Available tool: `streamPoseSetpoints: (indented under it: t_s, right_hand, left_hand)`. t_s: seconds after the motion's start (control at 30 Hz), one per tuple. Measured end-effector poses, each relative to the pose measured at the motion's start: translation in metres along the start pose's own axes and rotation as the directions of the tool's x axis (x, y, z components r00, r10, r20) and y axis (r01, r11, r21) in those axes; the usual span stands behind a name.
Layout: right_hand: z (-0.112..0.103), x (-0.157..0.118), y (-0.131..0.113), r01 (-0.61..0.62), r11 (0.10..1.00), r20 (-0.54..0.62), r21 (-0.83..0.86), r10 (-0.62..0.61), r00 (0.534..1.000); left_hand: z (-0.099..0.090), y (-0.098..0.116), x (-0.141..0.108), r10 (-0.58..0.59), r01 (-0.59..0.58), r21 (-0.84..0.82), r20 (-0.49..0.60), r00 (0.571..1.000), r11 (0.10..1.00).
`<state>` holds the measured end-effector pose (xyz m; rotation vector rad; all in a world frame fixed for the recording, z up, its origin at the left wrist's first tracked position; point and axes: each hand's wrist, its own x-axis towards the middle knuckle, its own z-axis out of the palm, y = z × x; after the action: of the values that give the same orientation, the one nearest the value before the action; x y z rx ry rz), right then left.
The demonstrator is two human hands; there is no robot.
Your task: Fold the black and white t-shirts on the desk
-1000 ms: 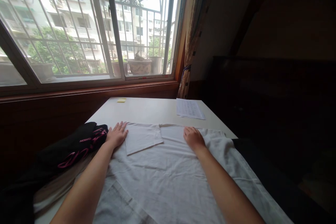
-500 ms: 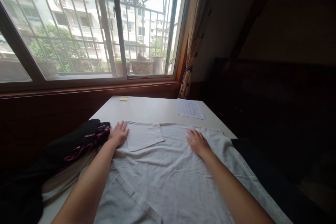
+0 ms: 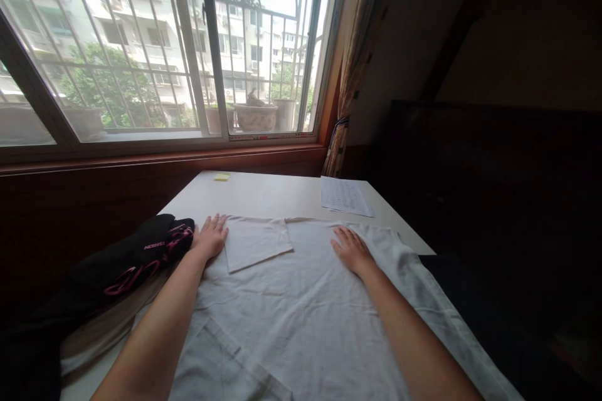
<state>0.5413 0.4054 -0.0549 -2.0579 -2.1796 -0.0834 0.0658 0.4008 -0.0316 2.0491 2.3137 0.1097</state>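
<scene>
A white shirt (image 3: 291, 307) lies spread over the near part of the table, with soft creases across its middle. One short sleeve (image 3: 258, 241) is folded inward over the body near the far edge. My left hand (image 3: 211, 237) rests flat on the far left of the cloth, beside that sleeve, fingers stretched out. Flat on the cloth to the right of the sleeve is my right hand (image 3: 350, 249), its fingers extended. Neither hand grips anything. A black garment with pink lettering (image 3: 160, 250) lies heaped just left of my left hand.
The white table (image 3: 263, 191) reaches toward a barred window (image 3: 258, 44). A yellow sticky note (image 3: 222, 177) and printed sheets (image 3: 345, 195) lie at its far side. A tied curtain (image 3: 339, 144) hangs beyond. Dark cloth (image 3: 451, 282) is at the right.
The wrinkles under and between my hands look smoother. Both hands stay on the shirt with almost no movement; the view has shifted slightly.
</scene>
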Motion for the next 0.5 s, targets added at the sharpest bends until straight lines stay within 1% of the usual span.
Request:
streamPoseSetpoints:
  t_s: [0.3,0.4,0.5]
  right_hand:
    - [-0.002,0.018,0.003,0.037,0.999,0.089,0.031,-0.039,0.995]
    - [-0.004,0.021,0.007,0.015,1.000,0.126,0.024,-0.018,0.992]
    - [-0.006,0.024,0.014,-0.032,0.999,0.129,0.015,0.030,0.991]
  left_hand:
    - [0.000,0.000,0.011,-0.009,0.009,0.004,0.002,1.000,1.000]
    - [0.000,0.000,0.011,-0.011,0.011,0.006,0.000,1.000,1.000]
    - [-0.001,0.001,0.010,-0.014,0.014,0.009,0.002,1.000,1.000]
